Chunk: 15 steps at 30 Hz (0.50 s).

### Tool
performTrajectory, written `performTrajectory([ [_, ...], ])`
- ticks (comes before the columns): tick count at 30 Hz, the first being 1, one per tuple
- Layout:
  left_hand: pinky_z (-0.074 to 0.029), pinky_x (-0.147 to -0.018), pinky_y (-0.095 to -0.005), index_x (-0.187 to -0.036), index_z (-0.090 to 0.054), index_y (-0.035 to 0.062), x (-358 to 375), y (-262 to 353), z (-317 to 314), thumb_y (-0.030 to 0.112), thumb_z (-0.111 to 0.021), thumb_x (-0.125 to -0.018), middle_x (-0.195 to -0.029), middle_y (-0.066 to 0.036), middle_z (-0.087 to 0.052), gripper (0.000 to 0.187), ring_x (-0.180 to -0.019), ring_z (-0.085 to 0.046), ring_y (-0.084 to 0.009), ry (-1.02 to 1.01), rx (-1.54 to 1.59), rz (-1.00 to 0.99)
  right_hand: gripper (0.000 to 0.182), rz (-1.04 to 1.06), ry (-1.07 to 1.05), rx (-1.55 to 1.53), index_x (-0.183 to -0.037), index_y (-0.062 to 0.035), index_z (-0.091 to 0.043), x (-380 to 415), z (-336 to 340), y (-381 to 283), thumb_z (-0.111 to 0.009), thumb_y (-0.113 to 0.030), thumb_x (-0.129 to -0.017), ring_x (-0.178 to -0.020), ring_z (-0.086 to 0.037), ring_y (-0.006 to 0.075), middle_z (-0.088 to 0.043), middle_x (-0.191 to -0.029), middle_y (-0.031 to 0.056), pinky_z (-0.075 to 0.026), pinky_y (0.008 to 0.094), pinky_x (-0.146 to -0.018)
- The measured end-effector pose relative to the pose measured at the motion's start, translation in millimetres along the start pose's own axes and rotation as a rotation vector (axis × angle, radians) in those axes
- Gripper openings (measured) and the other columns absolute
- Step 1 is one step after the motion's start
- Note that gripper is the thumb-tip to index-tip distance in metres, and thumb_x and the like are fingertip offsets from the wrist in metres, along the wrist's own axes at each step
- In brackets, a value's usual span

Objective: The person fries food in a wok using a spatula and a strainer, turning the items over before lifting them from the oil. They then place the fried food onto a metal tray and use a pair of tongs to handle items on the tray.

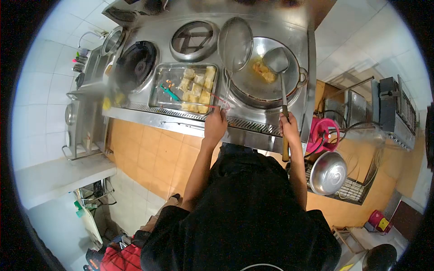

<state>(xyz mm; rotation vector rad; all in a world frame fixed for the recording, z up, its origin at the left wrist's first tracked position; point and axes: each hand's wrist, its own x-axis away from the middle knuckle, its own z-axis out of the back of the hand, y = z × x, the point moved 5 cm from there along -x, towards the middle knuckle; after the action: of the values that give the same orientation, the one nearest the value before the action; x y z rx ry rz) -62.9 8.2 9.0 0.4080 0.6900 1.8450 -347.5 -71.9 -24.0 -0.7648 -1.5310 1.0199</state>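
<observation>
My left hand (pixel 216 123) is closed around the thin handle of a round mesh strainer (pixel 235 43), which is held up over the left side of the wok (pixel 246 90). My right hand (pixel 289 127) grips the long handle of a wok spatula (pixel 276 60). The spatula's blade is inside the wok, against golden-brown food (pixel 263 73) in a little oil. Left of the wok, a metal tray (pixel 158 101) carries several pale yellow folded pieces (pixel 193 92) and a green-handled utensil (pixel 170 93). Thin reddish rods cross the tray's right side near my left hand.
A black burner (pixel 137 65) and a metal ring stand (pixel 193 40) are on the steel stove. To the right are a pink round object (pixel 323 134) and a steel bowl (pixel 328 173) low down. Part of another person in red (pixel 121 259) shows at lower left.
</observation>
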Motion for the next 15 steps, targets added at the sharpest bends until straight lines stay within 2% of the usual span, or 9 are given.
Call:
performTrajectory([
  [15,-0.045,-0.058,-0.0564,-0.094,-0.054,-0.0029,0,4,-6,0.017,-0.051,-0.096,-0.066,-0.028,-0.06,0.02,-0.065,-0.06,-0.0477,0.0,-0.001,-0.014,0.02,-0.004,0.009,0.035,-0.095,-0.0074,-0.047,-12,1,-2,-0.056,-0.025,-0.098,-0.044,-0.043,0.0093,-0.046,-0.063,-0.0017,-0.035,0.0272,-0.038],
])
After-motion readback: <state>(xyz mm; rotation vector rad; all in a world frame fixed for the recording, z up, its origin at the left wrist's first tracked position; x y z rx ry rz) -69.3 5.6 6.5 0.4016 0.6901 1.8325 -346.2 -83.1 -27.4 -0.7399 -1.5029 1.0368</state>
